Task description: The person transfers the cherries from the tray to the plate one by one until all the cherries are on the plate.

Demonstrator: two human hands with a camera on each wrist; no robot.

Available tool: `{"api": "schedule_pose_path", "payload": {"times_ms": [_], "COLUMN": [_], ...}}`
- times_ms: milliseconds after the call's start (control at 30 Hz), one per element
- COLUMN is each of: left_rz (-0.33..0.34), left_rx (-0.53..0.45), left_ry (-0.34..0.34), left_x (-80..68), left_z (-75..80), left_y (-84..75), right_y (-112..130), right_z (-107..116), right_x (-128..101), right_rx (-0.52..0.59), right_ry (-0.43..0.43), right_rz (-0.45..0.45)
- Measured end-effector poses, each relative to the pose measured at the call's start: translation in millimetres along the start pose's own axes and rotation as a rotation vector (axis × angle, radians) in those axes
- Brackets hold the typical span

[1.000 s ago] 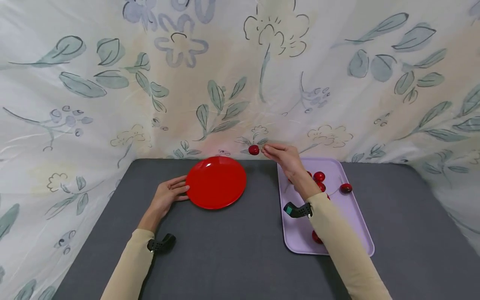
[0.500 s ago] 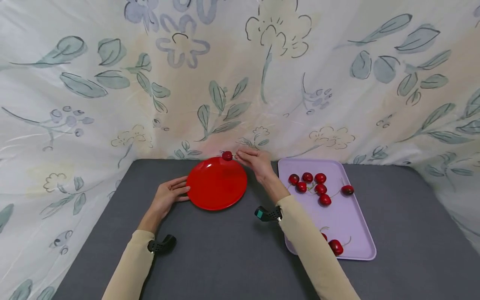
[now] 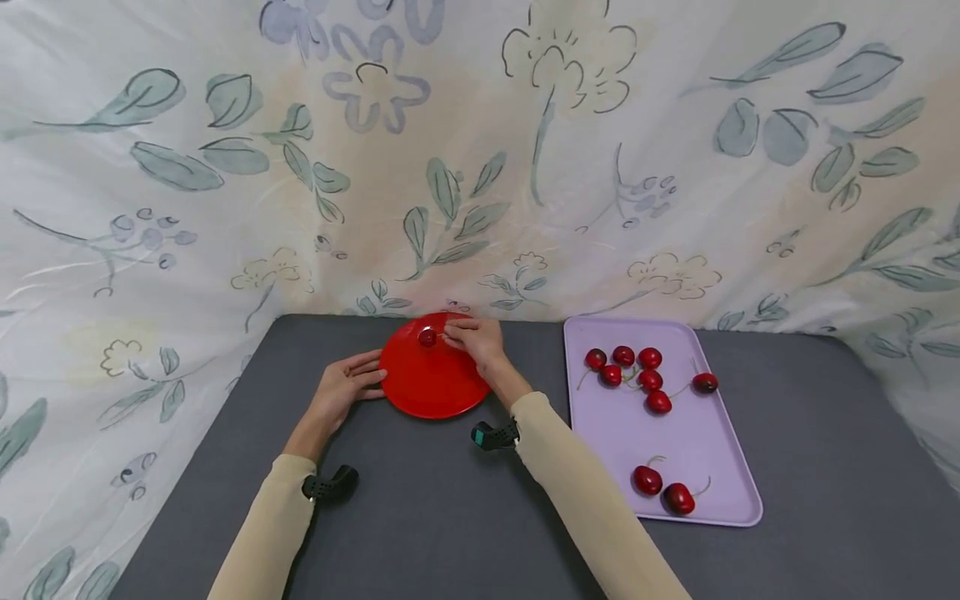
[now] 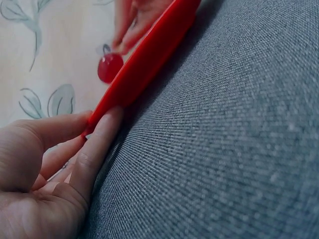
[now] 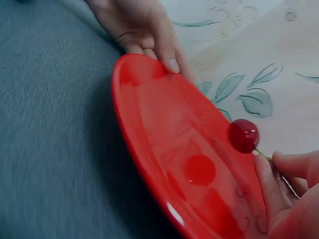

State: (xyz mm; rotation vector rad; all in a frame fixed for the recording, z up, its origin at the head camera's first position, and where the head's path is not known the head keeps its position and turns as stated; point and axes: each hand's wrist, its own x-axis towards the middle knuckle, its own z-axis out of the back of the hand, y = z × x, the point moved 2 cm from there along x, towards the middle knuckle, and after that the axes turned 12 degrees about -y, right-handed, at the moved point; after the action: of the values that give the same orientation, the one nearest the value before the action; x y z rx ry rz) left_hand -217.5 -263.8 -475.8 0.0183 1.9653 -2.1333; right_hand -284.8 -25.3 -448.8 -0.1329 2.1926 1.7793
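A red plate point(image 3: 435, 379) lies on the grey cloth. My left hand point(image 3: 341, 392) pinches its left rim, the thumb point(image 5: 172, 63) over the edge and other fingers at its side. By its thin green stem, my right hand point(image 3: 475, 342) holds a dark red cherry point(image 5: 244, 135) between thumb and fingertips. The cherry hangs above the plate's far part, and its reflection shows on the glossy surface. In the left wrist view, the cherry point(image 4: 110, 67) shows just past the rim, with part of the right hand point(image 4: 142, 20) beside it.
A lilac tray point(image 3: 693, 454) stands to the right on the grey table point(image 3: 420, 517). Several cherries point(image 3: 650, 380) sit in its far half, one cherry point(image 3: 704, 382) at its right rim, and two cherries point(image 3: 663, 489) near its front. A flowered cloth point(image 3: 480, 167) hangs behind.
My right hand has carried the cherry left from beside the tray and lowered it over the plate. The left hand has stayed at the plate's rim.
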Motion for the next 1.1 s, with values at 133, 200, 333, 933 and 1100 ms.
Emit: {"api": "schedule_pose_path", "payload": {"times_ms": [133,200,333,933,1100], "left_rz": [0.003,0.005,0.003,0.038,0.023], "left_rx": [0.001,-0.003,-0.025,-0.011,-0.012], "left_ry": [0.010,0.014,0.020,0.026,0.028], "left_x": [-0.1,-0.2,1.6,0.2,1.7], "left_z": [-1.0,-1.9,-1.8,0.7,1.1], "left_y": [-1.0,-0.4,0.1,-0.2,-0.5], "right_y": [-7,-12,-15,-15,-12], "right_z": [-7,-8,-11,-13,-13], "right_x": [-2,-2,-4,-9,-9], "right_rx": [-0.016,-0.015,-0.059,-0.099,-0.175], "right_ry": [-0.063,-0.082,-0.099,-0.071,-0.076], "right_rz": [-0.002,-0.008,0.008,0.013,0.040]}}
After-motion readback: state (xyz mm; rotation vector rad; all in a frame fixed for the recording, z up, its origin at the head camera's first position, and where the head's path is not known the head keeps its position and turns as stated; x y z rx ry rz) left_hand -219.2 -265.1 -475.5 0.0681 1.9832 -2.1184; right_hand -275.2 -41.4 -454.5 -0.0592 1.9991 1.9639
